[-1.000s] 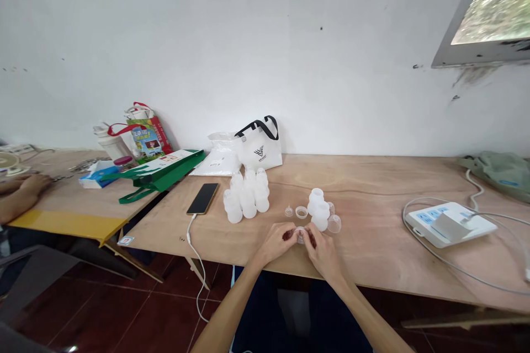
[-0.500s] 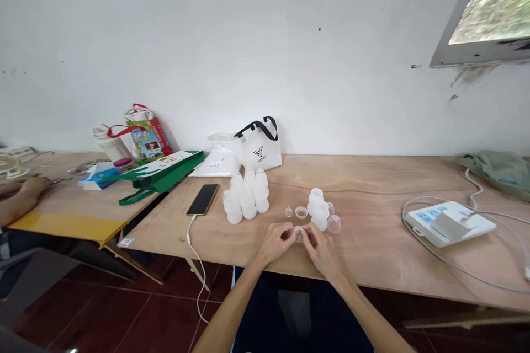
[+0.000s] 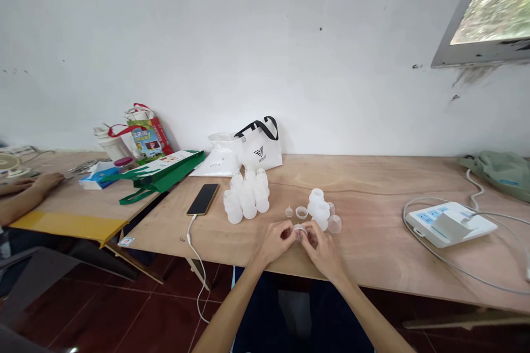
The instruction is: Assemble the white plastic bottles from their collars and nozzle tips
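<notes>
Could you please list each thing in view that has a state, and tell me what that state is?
Left hand: pinching the small clear part.
Right hand: pinching the same part.
Phone: flat, screen dark, cable plugged in.
Bottle cluster: upright, capped.
Loose ring: flat on the table.
White tote bag: upright against the wall.

Bare forearms, no sleeves; dark navy trousers.
</notes>
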`<move>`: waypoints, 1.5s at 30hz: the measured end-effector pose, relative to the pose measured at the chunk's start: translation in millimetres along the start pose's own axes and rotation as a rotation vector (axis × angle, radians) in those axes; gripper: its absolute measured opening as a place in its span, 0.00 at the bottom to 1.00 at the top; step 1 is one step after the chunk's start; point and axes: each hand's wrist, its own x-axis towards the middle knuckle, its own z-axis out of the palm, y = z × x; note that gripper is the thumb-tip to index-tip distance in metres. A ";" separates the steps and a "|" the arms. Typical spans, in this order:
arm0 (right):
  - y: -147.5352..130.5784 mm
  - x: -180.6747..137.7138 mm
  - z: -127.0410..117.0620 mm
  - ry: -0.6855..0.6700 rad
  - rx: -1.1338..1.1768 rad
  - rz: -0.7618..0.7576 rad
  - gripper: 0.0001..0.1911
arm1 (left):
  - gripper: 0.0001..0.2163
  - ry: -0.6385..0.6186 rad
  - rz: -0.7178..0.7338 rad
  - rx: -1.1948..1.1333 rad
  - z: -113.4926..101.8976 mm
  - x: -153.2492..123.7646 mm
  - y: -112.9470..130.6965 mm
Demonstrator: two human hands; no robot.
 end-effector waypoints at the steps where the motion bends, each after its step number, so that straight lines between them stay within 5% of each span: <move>1: -0.5 0.0 -0.5 -0.001 0.018 0.001 0.13 | 0.16 -0.009 0.001 0.003 -0.3 -0.1 0.2; 16: -0.8 -0.2 -1.4 0.004 0.034 0.033 0.10 | 0.20 -0.039 0.011 0.039 1.4 0.6 -0.3; 22: -5.2 -1.0 -3.9 -0.045 0.039 0.013 0.23 | 0.20 0.079 -0.068 -0.049 -1.6 4.9 -2.4; 31: 1.0 -2.1 -1.7 -0.033 -0.021 -0.009 0.24 | 0.23 0.094 -0.018 -0.128 -7.1 2.1 -2.0; 45: 6.6 -0.4 0.2 -0.044 -0.104 -0.071 0.31 | 0.15 0.083 -0.092 -0.294 -6.6 3.2 2.4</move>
